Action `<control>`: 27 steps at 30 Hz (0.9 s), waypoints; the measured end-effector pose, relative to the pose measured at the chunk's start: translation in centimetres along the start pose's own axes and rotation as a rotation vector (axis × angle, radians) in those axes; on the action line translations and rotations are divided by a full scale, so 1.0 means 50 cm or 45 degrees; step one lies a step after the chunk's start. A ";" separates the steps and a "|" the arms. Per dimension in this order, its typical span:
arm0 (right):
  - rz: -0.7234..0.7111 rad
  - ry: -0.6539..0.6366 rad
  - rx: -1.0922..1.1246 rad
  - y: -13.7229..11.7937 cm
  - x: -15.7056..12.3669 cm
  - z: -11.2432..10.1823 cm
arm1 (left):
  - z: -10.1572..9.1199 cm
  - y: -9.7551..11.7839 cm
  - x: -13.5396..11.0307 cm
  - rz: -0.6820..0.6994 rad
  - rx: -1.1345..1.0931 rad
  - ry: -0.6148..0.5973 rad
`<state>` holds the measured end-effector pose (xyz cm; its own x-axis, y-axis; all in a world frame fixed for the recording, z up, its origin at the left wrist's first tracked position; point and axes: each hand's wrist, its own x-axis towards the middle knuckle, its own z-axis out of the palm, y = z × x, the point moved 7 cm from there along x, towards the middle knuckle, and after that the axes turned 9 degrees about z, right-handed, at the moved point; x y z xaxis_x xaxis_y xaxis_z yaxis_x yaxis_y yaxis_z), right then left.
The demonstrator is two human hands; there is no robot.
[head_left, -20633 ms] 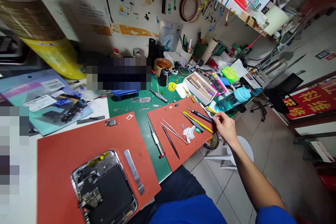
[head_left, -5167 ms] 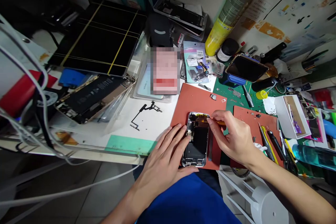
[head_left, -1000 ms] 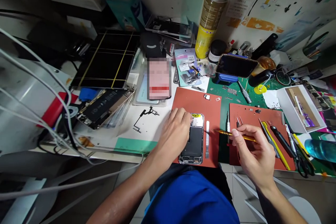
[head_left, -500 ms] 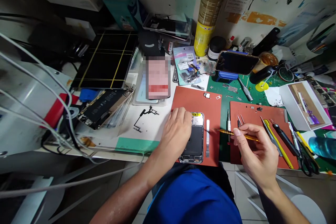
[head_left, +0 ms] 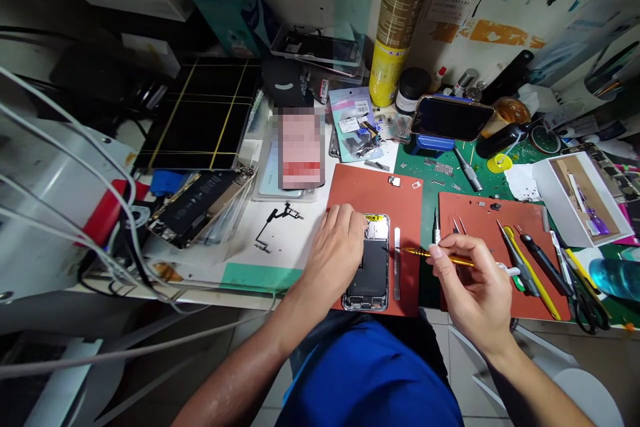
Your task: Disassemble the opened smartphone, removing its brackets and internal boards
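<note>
An opened phone (head_left: 374, 267) lies on the left red mat (head_left: 406, 213), its dark battery and inner parts showing. Curled over the phone's upper left edge, my left hand (head_left: 338, 247) steadies it; the fingertips are partly hidden. My right hand (head_left: 473, 287) pinches a gold screwdriver (head_left: 416, 251) over the gap right of the phone, tip pointing left toward it and apart from it. Between the two lies a flat metal pry tool (head_left: 397, 263). Tweezers (head_left: 459, 225) rest just beyond my right hand, and a silver screwdriver (head_left: 437, 223) lies beside them.
On the right mat are a yellow pry tool (head_left: 537, 280), a black-handled tool (head_left: 545, 263) and scissors (head_left: 590, 310). A spray can (head_left: 395, 33) and a propped phone (head_left: 450, 119) stand behind. Black flex cables (head_left: 275, 217) lie left; white cables (head_left: 70, 213) hang at far left.
My right hand has moved left with the gold screwdriver, bringing its tip closer to the phone. My left hand stays on the phone.
</note>
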<state>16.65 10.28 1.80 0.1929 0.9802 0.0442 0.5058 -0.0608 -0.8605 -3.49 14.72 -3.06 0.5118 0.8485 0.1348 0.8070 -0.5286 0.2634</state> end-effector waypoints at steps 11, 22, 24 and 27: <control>-0.055 -0.063 -0.047 -0.020 0.013 0.033 | -0.036 -0.018 -0.037 -0.065 -0.265 0.255; -0.221 -0.082 -0.158 -0.057 0.044 0.068 | -0.030 0.004 -0.087 0.220 -0.005 0.306; -0.276 -0.098 -0.201 -0.069 0.048 0.076 | -0.030 0.005 -0.085 0.236 0.017 0.314; -0.355 -0.140 -0.265 -0.085 0.053 0.092 | -0.032 0.006 -0.084 0.245 0.019 0.316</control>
<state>11.16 14.00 3.23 -0.0625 0.9782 0.1979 0.6889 0.1858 -0.7007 -5.89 11.05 -2.02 0.5693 0.7125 0.4101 0.7076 -0.6786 0.1967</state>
